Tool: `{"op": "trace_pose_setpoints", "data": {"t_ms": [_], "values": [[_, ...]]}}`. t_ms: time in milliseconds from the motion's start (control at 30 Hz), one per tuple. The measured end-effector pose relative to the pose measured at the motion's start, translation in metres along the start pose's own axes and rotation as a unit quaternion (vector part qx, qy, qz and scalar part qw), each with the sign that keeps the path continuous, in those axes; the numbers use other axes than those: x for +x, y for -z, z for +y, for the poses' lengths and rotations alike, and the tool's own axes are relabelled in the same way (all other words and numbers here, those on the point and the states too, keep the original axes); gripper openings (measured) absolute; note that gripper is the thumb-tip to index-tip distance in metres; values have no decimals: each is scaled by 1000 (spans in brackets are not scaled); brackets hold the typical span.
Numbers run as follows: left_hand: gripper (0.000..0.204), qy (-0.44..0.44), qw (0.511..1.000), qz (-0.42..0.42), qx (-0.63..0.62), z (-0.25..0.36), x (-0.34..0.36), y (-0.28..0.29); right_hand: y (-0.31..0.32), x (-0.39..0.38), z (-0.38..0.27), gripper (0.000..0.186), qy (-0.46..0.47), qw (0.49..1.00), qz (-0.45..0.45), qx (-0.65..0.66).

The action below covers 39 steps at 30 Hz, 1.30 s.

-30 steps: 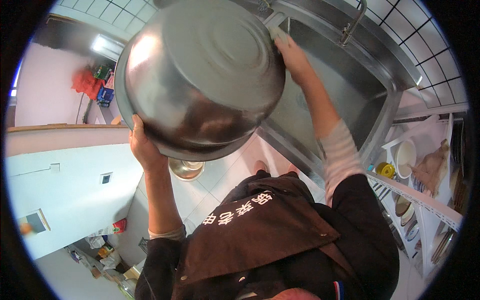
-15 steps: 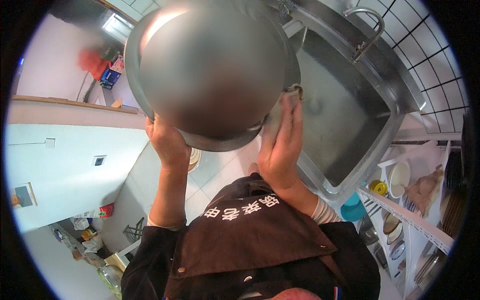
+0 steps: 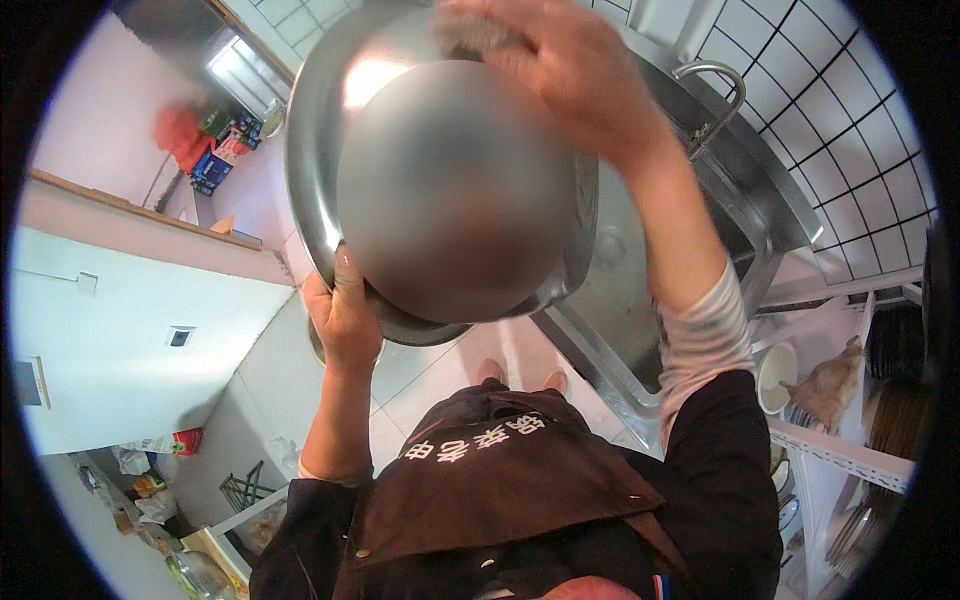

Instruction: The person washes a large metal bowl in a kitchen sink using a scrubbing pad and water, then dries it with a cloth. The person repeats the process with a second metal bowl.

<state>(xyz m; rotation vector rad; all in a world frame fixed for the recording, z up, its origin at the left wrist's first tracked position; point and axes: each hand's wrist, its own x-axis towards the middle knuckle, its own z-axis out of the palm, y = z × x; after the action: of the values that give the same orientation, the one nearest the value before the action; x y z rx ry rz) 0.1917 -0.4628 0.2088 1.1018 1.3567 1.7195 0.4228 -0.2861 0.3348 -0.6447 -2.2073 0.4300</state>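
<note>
A large round stainless steel basin (image 3: 313, 165) is held up in front of me, tilted so its shiny side faces me; its middle is blurred out. My left hand (image 3: 346, 318) grips the near left rim, with the thumb over the edge. On the basin's far side, my right hand (image 3: 580, 80) presses a crumpled greyish cloth (image 3: 474, 38) against the metal. The fingers of this hand are bent around the cloth and partly smeared by motion.
A steel sink (image 3: 625, 290) with water in it lies to the right, below a curved tap (image 3: 735, 85). White shelving (image 3: 850, 450) with dishes stands at the lower right. Behind the basin, another round vessel (image 3: 316, 335) shows low on the tiled floor.
My right hand has moved with the cloth from the basin's near right rim up to its far side. The basin has shifted slightly right and nearer; my left hand keeps its rim grip.
</note>
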Motion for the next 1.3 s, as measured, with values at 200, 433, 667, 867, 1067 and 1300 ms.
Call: {"op": "trace_pose_setpoints", "data": {"t_ms": [200, 433, 667, 867, 1067, 1300], "values": [[34, -59, 997, -44, 19, 6, -3, 9, 11, 17, 138, 36, -154, 975, -45, 157], [37, -67, 996, -19, 57, 3, 5, 15, -45, -100, 249, 54, -473, 714, 76, 510], [34, -45, 998, 43, 6, -3, 4, 10, -180, -156, 130, 51, -485, 558, 288, 608], [33, -156, 974, 23, 161, -17, 5, 12, -200, -192, 10, 50, -449, 331, 183, 809], [18, -300, 906, -15, 298, -14, 11, 12, -87, -164, -71, 46, -448, 677, 163, 560], [15, -314, 893, -54, 317, -16, 0, 29, -87, -78, -55, 49, 11, 995, 40, -95]]}}
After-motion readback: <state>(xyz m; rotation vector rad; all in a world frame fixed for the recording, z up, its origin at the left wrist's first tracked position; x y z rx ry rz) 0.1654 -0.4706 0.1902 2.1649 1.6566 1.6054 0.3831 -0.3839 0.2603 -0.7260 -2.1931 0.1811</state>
